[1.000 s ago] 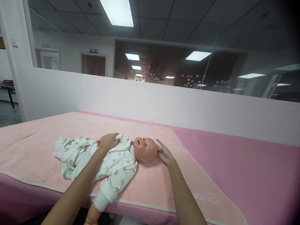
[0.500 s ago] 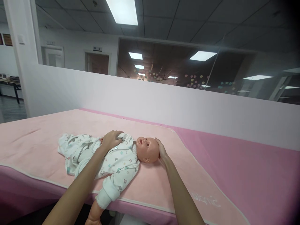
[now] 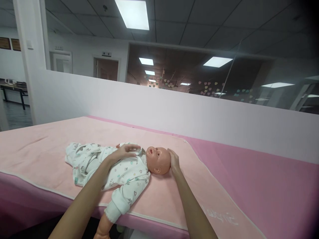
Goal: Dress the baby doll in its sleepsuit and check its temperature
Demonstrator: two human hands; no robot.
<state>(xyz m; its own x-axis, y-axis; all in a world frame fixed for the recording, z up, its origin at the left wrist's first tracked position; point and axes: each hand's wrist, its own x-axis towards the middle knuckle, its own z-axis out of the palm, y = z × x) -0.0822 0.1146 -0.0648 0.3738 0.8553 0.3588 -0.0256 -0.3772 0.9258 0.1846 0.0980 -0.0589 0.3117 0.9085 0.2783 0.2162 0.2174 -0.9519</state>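
Note:
A baby doll in a white printed romper lies on its back on a pale pink towel, head to the right. My left hand rests on the doll's chest with fingers stretched out flat over the fabric. Cupped against the top of the doll's bald head is my right hand, its fingers curved around the head. One of the doll's arms hangs over the near edge of the bed.
The towel covers a darker pink mattress that runs to the right. A low white partition wall stands right behind it, with glass and an office room beyond. A white pillar rises at the left.
My left hand has let go of the bunched romper collar and now lies flat with fingers extended. My right hand has closed in from touching to cupping the doll's head.

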